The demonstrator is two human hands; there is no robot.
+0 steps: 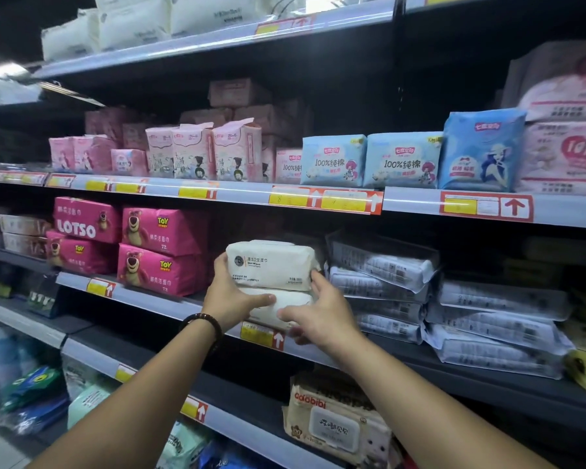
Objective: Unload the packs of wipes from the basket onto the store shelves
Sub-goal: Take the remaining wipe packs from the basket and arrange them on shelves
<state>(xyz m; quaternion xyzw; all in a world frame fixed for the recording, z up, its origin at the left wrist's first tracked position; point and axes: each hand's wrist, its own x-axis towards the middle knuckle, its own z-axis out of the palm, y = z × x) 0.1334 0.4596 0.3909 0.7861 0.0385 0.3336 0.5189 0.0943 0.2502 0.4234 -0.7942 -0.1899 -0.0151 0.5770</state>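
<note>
We hold a stack of wipes (274, 269), two white packs, at the lip of the middle shelf (156, 301), in the gap between the pink Lotso packs (159, 252) and the grey-white packs (379, 265); our left hand (230, 299) wraps its left end, thumb across the lower pack (286, 304); our right hand (318, 316) clasps the right end, fingers partly curled; we should slide both packs back together, square, labels outward; the basket is out of view.

"LOTSO" stood on a pink pack (87, 220), and "TOY" and "72" on the second pink pack (164, 231) beside it. The blue packs (334, 160) read "100%". A beige pack (332, 424) bore "adobibi". The white pack (271, 265) carried "Wet Wipes" in small print. The figures on the price tags (486, 208) were unreadable.
</note>
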